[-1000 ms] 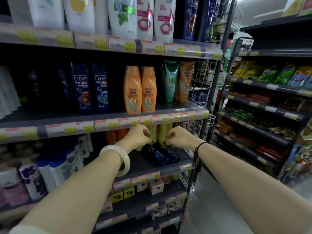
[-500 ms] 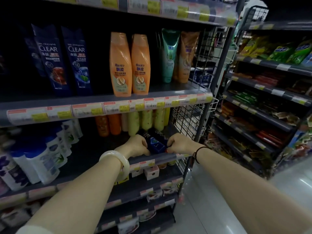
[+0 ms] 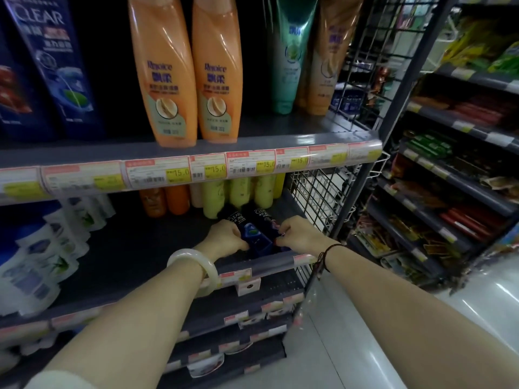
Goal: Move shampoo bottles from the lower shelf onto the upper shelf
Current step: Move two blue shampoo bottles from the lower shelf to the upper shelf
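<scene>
**Trainee:** Where was the stock, and how was it held?

**Observer:** From where I stood, two bottles sat near the front lip of the grey metal lower shelf (image 3: 134,248), side by side and touching. Whether they lay flat or leaned back I could not tell. The left hand (image 3: 224,237) had its fingers curled round the near end of the left dark navy plastic shampoo bottle (image 3: 248,230), from its 9 o'clock side. The right hand (image 3: 297,233) had thumb and fingers closed on the right dark navy plastic shampoo bottle (image 3: 262,217), from 3 o'clock.

**Trainee:** What did a clean lift call for?

**Observer:** In my judgement, both bottles needed drawing toward 6 o'clock first, clear of the price-tag rail (image 3: 247,164) on the grey metal upper shelf (image 3: 280,133), which overhung them at 12 o'clock. Only then should they be raised. One hand per glossy bottle gave little margin, so each grip belonged at mid-body, not at the end. The bare board at 12 o'clock, between the tall orange plastic bottles (image 3: 165,80) and the green plastic tube (image 3: 286,66), looked the nearest free spot. Each bottle should be set upright, label outward. The pale yellow-green bottles (image 3: 238,192) just behind could topple if nudged.
</scene>
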